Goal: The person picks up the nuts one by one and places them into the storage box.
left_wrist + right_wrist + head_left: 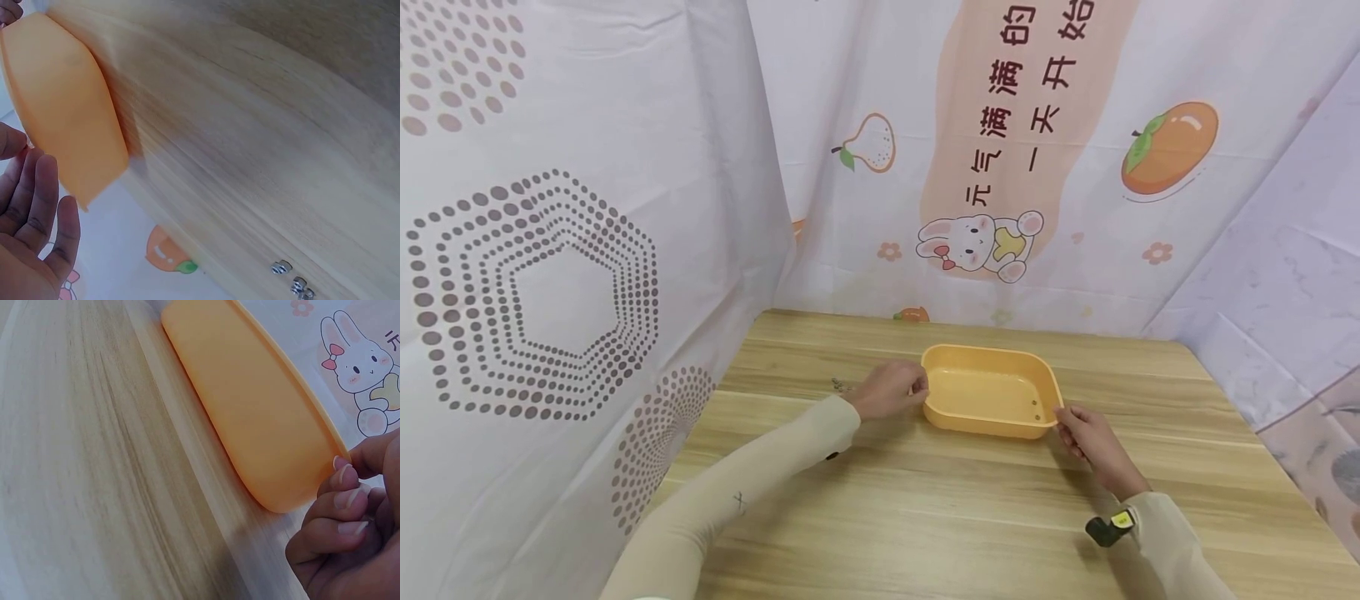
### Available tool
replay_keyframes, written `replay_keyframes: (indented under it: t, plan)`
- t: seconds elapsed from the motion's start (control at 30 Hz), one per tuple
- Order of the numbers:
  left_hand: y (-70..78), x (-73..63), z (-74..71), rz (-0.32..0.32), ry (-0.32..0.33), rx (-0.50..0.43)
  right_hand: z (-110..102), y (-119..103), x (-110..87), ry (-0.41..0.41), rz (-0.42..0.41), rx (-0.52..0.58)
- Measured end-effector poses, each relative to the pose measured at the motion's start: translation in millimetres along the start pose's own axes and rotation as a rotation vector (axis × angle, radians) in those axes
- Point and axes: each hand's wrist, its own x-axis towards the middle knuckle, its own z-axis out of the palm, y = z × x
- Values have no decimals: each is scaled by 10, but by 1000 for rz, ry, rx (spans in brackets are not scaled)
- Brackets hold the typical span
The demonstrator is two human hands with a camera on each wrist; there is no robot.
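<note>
printed curtains [842, 275] hang left of and beyond a wooden table [865, 517], and a yellow tray [977, 392] sits toward its far side with two specks [1036, 410] inside, near right. the left hand [886, 390] pinches the tray's left rim, the right hand [1097, 446] its near right corner; metal bits [841, 385] lie left of the left hand.
</note>
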Motion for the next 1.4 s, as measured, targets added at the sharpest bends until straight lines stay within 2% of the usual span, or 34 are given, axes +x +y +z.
replay_keyframes:
  t: [0.4,1.13,1.4]
  plan:
    - [-13,16,57,14,11,25,11,-18,-12,-1,3,9]
    - [-21,4,63,-14,-6,-18,14,3,3,1,-14,1]
    - [-38,-19,63,-4,24,-43,12,2,2,3,-12,4]
